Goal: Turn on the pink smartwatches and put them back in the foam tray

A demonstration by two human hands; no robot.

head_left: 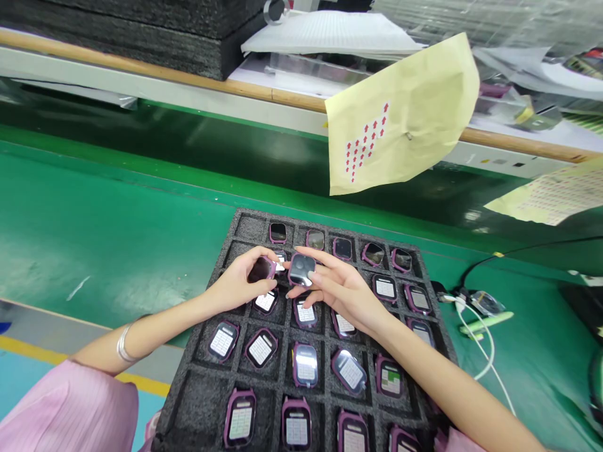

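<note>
Head view: both hands pinch watch bodies, left hand [240, 285] and right hand [336, 289], above foam tray [198, 402]

My work surface is a green conveyor belt [94, 207]. Directly on it in front of me lies a black foam tray [198, 408], its pockets holding purple-cased devices [306, 364]. To its right lie a white cable [490, 351] and a green pen-like tool [490, 321].
</note>
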